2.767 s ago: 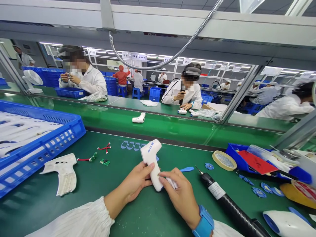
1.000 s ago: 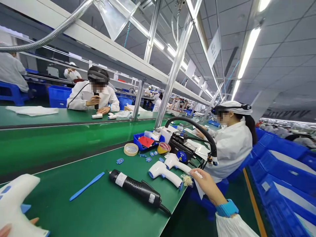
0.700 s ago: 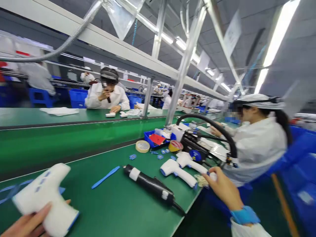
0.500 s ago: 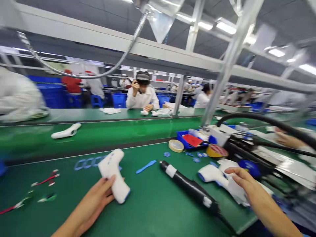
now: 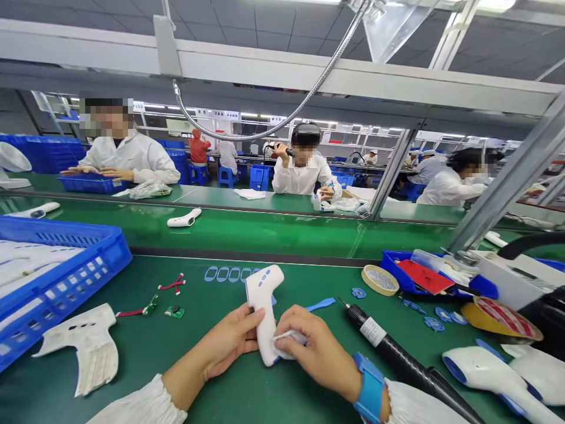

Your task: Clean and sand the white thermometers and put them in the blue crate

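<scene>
My left hand (image 5: 236, 338) is closed on a white infrared thermometer (image 5: 263, 318), held upright by the side of its handle above the green bench. Several blue-grey buttons show on its head. In my right hand (image 5: 311, 341), closed fingers pinch a white cloth (image 5: 292, 343), pressed against the lower handle. Behind the thermometer lies a blue plastic stick (image 5: 321, 304), partly hidden. A black electric screwdriver (image 5: 397, 353) rests to the right of my right hand. Further right lies another white thermometer (image 5: 489, 377).
To the left are a blue basket (image 5: 106, 247) of white parts, an open shell half (image 5: 99, 347) and small circuit boards (image 5: 175, 312). A blue bin (image 5: 479, 287), tape roll (image 5: 380, 280) and metal post (image 5: 507, 176) stand at the right. Co-workers sit beyond the green conveyor (image 5: 265, 232).
My right hand has come from the right side of the bench to the thermometer, with the white cloth in its fingers. The view has swung left, showing the basket and shell half.
</scene>
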A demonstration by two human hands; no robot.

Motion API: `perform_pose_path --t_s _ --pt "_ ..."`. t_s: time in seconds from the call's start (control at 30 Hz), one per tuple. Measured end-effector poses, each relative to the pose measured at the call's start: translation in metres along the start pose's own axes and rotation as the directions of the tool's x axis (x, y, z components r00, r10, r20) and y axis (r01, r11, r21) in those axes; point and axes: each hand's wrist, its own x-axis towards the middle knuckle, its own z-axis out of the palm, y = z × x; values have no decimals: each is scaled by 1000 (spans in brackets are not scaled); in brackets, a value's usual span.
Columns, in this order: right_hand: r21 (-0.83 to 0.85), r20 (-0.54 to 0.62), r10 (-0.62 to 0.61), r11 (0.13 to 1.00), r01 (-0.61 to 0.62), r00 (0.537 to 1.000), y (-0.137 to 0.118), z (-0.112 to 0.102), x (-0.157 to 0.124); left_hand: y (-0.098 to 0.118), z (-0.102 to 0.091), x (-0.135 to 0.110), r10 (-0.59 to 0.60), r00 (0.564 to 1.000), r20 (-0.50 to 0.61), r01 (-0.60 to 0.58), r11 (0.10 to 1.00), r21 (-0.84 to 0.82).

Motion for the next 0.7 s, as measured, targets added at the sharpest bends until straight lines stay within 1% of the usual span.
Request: perform_pose_path --t_s 0.07,0.13,0.23,0.3,0.33,0.43,0.5,0.63,0.7 --pt "22 4 -15 1000 15 1000 5 6 2 1 -1 1 -6 1000 9 6 1000 -4" --pt "50 -16 -29 998 29 999 8 10 9 1 0 2 -14 1000 7 14 1000 -14" --pt "71 -98 -87 993 94 991 12 15 20 2 1 2 -32 999 -14 31 999 -25" --pt "70 -136 -112 990 123 984 13 17 20 2 2 3 -35 999 -26 34 999 -29" --pt "64 -136 -116 990 125 984 14 17 17 2 2 3 -34 999 -28 33 999 -32" --pt "34 -78 -96 995 98 992 15 17 2 1 1 4 -27 999 -41 25 999 -38" --pt "17 -59 -89 996 90 994 16 15 -1 -1 0 4 -33 998 -57 31 999 -33" --pt "-3 -147 -155 988 156 977 18 14 12 -2 -1 4 -28 999 -46 28 1000 -8" --pt "-7 -162 -172 985 173 972 18 14 15 -2 -1 4 -19 999 -46 19 1000 -8"
